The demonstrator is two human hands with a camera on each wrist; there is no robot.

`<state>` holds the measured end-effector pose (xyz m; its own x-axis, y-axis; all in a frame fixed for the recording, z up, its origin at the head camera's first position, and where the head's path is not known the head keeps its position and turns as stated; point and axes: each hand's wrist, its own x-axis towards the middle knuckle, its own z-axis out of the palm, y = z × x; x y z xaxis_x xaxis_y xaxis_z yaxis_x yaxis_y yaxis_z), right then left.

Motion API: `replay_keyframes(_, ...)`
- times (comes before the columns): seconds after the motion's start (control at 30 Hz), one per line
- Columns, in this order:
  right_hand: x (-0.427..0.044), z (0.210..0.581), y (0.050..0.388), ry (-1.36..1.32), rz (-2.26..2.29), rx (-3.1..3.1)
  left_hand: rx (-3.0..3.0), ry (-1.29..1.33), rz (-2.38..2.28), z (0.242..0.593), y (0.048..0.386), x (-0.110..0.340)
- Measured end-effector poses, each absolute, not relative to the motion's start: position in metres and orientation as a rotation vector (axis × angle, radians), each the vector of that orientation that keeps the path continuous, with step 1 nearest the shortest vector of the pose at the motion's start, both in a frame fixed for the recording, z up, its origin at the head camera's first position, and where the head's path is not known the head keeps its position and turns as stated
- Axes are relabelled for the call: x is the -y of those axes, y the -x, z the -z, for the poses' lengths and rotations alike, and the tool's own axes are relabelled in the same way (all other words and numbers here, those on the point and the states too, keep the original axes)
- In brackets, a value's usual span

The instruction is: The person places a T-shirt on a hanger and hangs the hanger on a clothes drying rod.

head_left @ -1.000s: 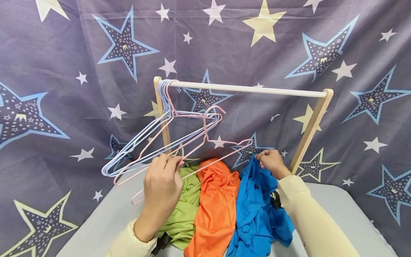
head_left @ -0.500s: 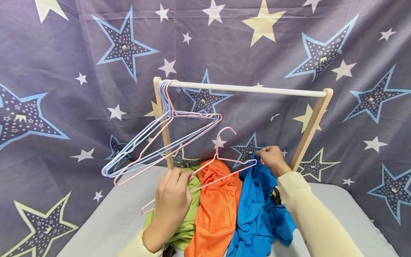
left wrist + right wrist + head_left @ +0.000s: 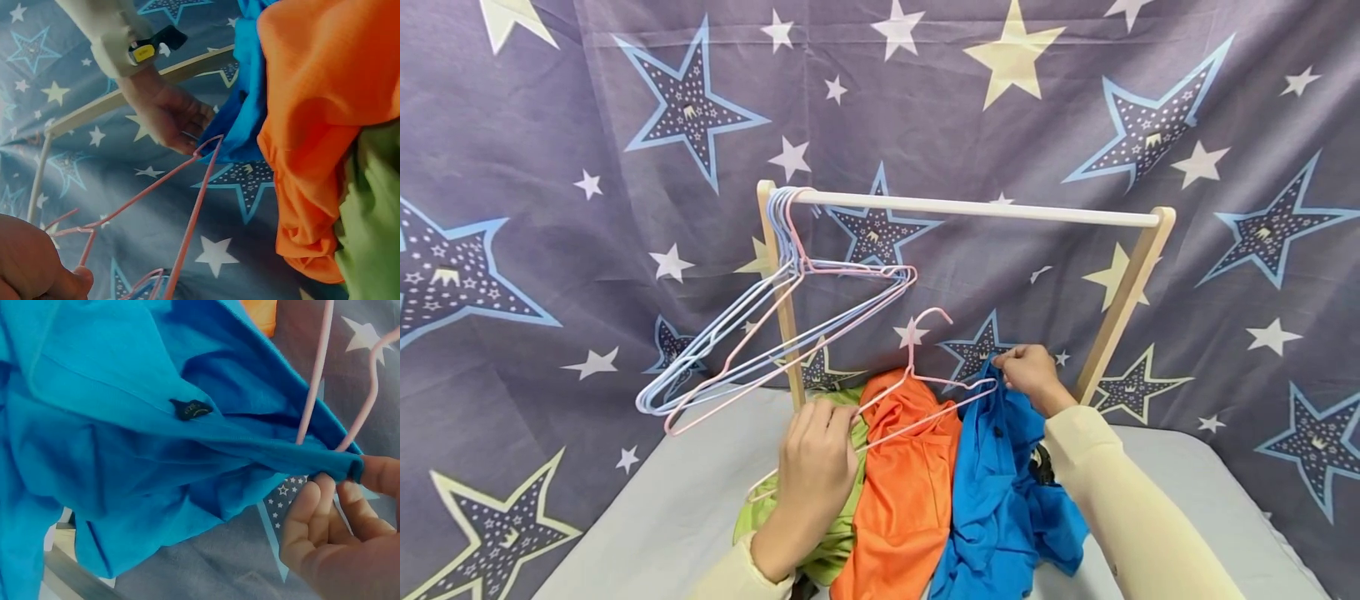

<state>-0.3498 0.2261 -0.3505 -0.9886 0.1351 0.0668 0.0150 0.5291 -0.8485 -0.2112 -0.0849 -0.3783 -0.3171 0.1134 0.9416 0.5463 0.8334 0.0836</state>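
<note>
Below the white rail point(image 3: 977, 208), the left hand point(image 3: 817, 457) curls round a pink hanger point(image 3: 911, 354), whose tip is at the opening of a blue garment point(image 3: 992, 492); the right hand point(image 3: 1032, 377) pinches that garment's edge; orange cloth point(image 3: 904, 475) lies alongside.

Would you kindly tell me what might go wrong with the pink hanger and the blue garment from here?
The right hand pinches only the edge of the blue garment, so the cloth might slip free. The pink hanger, gripped by the left hand, has its end at the garment's opening and could catch on the fabric. The adjacent orange garment might get dragged along.
</note>
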Motion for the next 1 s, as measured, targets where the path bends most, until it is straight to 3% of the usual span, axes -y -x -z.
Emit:
replay_keyframes(0.3,-0.219,0.35,0.347,-0.034,-1.312,2.694,1.858,0.478,0.509,0.388,0.219,0.084)
replay_keyframes(0.67,-0.236,0.363,0.344,-0.784,-0.448,2.588,1.862,0.409,0.514,0.392,0.226,0.097)
replay_keyframes(1.0,-0.241,0.37,0.342,-0.871,-0.26,2.432,1.872,0.426,0.534,0.389,0.229,0.104)
